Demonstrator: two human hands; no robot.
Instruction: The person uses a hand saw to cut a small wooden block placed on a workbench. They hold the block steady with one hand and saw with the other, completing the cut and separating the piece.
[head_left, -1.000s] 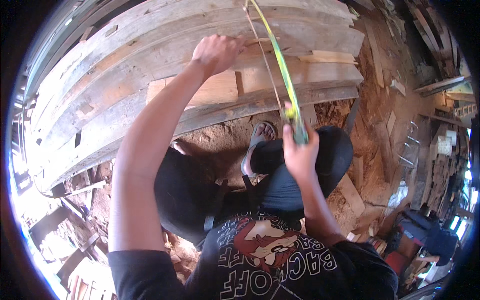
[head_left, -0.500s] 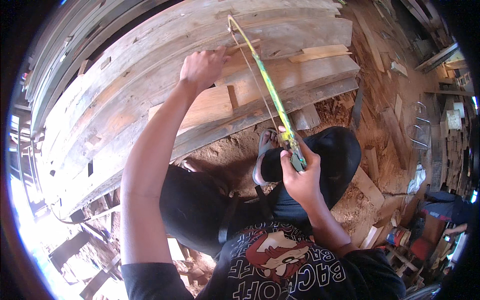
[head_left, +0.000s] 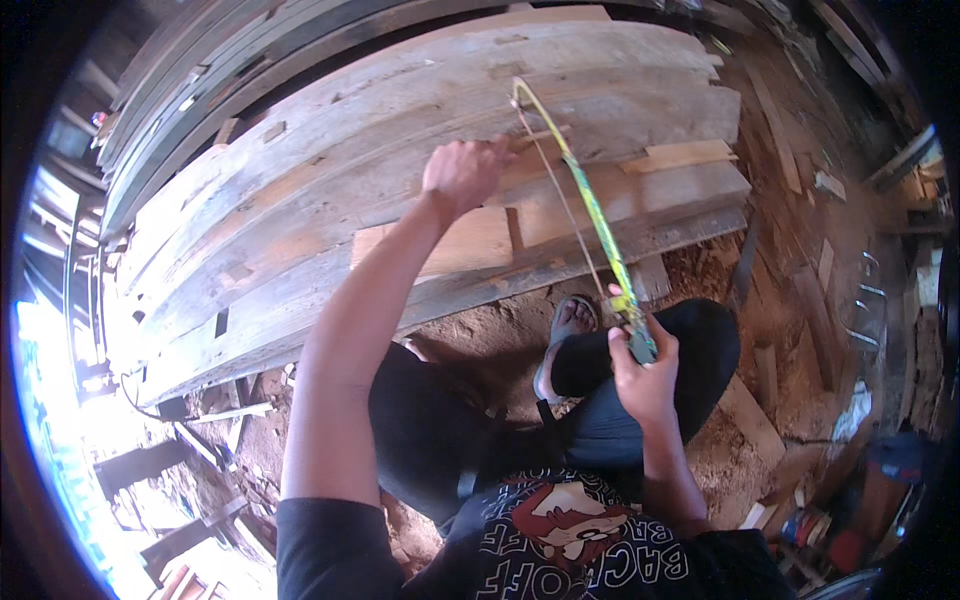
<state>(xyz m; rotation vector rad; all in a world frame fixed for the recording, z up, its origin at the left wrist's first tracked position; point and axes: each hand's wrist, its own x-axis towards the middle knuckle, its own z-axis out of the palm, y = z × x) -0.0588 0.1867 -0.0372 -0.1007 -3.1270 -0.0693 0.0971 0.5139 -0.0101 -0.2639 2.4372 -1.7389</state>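
Note:
My left hand (head_left: 465,172) is closed on a thin wooden strip (head_left: 548,135), pressing it down over the stacked planks (head_left: 300,215). The strip's free end sticks out to the right, and the fingers partly hide the rest. In my right hand (head_left: 648,378) is the handle of a bow-shaped saw (head_left: 588,192) with a yellow-green frame. Its narrow blade (head_left: 562,192) runs along the frame's left side and crosses the strip just right of my left fingers. The saw's far tip rests above the planks.
A short pale board (head_left: 440,242) lies on the near planks, and a pale offcut (head_left: 680,156) on their right side. My sandalled foot (head_left: 570,325) is below the planks' edge. Scrap wood (head_left: 745,420) and sawdust cover the ground at right. Bent metal rods (head_left: 865,300) stand farther right.
My view has shifted, so the whole scene sits lower and farther right. Against the planks, the saw's tip has come slightly nearer me. Both hands keep their grips.

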